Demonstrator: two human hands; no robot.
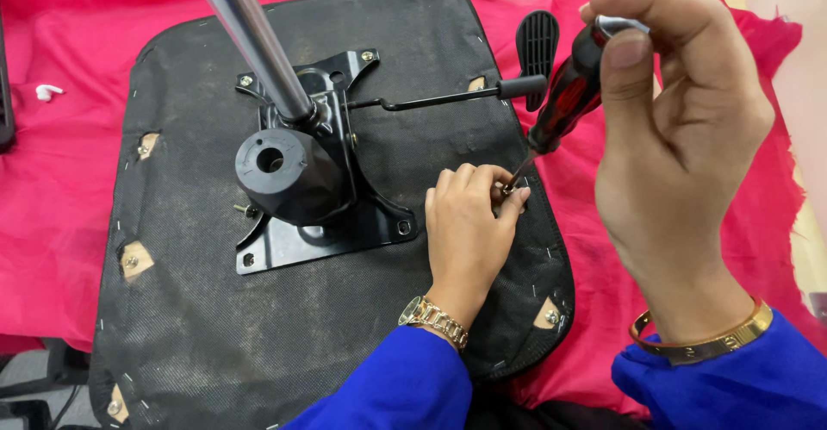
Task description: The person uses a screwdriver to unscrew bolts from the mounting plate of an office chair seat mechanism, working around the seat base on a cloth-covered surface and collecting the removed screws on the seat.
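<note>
The right hand [680, 128] gripped a red-and-black screwdriver [568, 94] while left-hand fingertips [508, 197] pinched a screw [508, 190] at the seat base's [258, 344] right edge, where a slipping tip might jab those fingers.

Glossy steel tube [250, 38], matt cloth [52, 180]

Right hand [680, 128] grips screwdriver [564, 98]; left hand [465, 223] steadies screw [506, 191] on seat underside [258, 327]
</note>
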